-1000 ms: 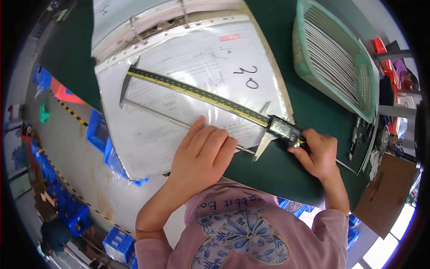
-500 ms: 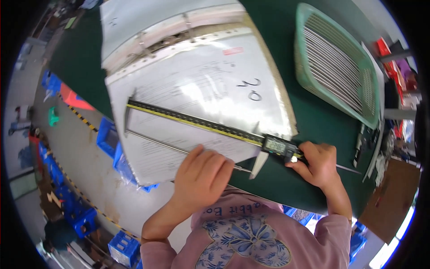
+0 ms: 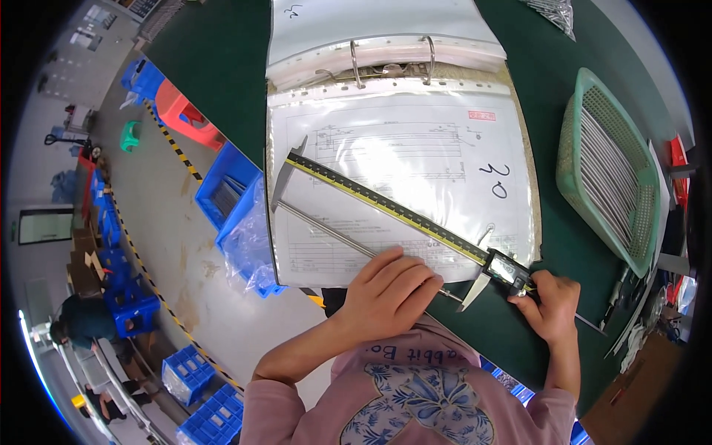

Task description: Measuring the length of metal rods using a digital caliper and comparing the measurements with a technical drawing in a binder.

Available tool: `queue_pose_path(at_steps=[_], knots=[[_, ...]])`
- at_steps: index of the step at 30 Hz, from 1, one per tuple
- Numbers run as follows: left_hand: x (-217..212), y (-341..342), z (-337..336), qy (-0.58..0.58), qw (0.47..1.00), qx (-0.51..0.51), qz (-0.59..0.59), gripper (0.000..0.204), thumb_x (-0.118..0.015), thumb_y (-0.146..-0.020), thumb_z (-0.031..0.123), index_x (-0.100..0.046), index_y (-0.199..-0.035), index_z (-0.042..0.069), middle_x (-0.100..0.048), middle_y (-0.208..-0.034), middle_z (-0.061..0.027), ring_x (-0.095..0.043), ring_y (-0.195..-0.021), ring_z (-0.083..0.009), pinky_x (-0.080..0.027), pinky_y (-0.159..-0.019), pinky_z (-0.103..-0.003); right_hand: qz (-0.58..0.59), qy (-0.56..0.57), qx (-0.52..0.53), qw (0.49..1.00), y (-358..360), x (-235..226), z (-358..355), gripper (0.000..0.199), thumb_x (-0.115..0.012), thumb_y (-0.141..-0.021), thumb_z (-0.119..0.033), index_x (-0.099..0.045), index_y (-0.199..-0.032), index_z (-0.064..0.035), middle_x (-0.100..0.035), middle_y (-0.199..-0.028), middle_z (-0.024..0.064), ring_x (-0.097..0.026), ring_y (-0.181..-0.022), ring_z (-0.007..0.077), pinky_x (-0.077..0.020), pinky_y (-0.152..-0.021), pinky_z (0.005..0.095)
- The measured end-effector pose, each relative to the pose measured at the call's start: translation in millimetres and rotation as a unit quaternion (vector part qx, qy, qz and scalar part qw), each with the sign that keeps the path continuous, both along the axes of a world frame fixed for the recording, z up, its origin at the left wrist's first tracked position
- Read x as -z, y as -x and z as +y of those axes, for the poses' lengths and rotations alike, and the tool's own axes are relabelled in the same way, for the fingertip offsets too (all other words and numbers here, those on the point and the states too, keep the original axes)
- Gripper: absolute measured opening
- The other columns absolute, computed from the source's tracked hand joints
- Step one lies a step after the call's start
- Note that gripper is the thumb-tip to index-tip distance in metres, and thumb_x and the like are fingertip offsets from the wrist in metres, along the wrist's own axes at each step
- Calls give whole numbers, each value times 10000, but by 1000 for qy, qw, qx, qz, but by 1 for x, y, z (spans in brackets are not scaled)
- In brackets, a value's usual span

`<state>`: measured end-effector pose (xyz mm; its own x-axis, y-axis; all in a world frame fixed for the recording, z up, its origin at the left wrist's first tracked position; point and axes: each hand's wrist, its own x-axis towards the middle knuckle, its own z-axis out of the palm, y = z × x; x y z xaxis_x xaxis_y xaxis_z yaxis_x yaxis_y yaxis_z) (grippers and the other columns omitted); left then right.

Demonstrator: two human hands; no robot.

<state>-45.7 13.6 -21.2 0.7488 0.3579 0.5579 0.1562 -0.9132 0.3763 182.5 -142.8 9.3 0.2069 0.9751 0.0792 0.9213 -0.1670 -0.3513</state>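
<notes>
A long digital caliper [image 3: 400, 215] lies diagonally across a drawing sheet in a plastic sleeve [image 3: 404, 159] of an open ring binder. A thin metal rod [image 3: 326, 231] sits between the caliper's jaws. My left hand [image 3: 387, 291] lies flat on the rod's near end, pressing it onto the sheet. My right hand [image 3: 550, 304] grips the caliper's sliding head with the display [image 3: 507, 270], at the edge of the green table.
A green plastic basket [image 3: 604, 174] full of thin metal rods stands on the right of the dark green table [image 3: 222, 67]. Blue and red bins [image 3: 226, 193] stand on the floor at left. Other people [image 3: 85, 322] are far off at lower left.
The view has shifted, so binder and caliper now sit more central. My left hand stays on the rod and my right hand stays on the caliper slider.
</notes>
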Motion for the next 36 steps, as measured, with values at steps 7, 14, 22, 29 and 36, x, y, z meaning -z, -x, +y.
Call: queue_pose_path(at_steps=[7, 14, 22, 29, 36], knots=[[5, -3, -6, -2, 999, -34, -9, 208, -625, -698, 85, -652, -903, 112, -597, -908, -16, -604, -840, -182, -435, -881, -371, 12, 3, 8, 1000, -1, 2, -2, 429, -703, -685, -457, -519, -690, -70, -464, -507, 68, -499, -453, 263, -369, -430, 357], [-3, -2, -1, 1, 999, -44, 28, 188, -571, -730, 95, -654, -893, 135, -592, -908, 7, -596, -846, -163, -388, -928, -366, 21, 8, -10, 1000, -1, -8, 8, 414, -700, -694, -441, -496, -666, -83, -474, -501, 74, -500, -443, 282, -369, -417, 364], [0, 2, 1, -8, 998, -43, 36, 220, -576, -714, 123, -668, -912, 152, -594, -924, 8, -589, -868, -162, -353, -965, -395, 44, 9, 11, 999, 3, -12, 10, 434, -721, -658, -466, -526, -710, -81, -484, -498, 70, -514, -447, 285, -382, -415, 368], [1, 3, -1, -4, 998, -46, 36, 222, -582, -714, 134, -665, -918, 155, -592, -921, 13, -587, -878, -164, -338, -983, -401, 62, 10, 13, 998, 5, -12, 9, 415, -749, -579, -394, -523, -729, -80, -507, -530, 70, -524, -466, 292, -391, -421, 368], [0, 3, 0, -5, 998, -44, 39, 221, -589, -713, 138, -666, -920, 156, -591, -922, 15, -589, -877, -162, -338, -983, -407, 66, 14, 13, 998, 4, -13, 11, 377, -741, -596, -357, -515, -723, -83, -503, -527, 68, -521, -463, 288, -386, -413, 363]])
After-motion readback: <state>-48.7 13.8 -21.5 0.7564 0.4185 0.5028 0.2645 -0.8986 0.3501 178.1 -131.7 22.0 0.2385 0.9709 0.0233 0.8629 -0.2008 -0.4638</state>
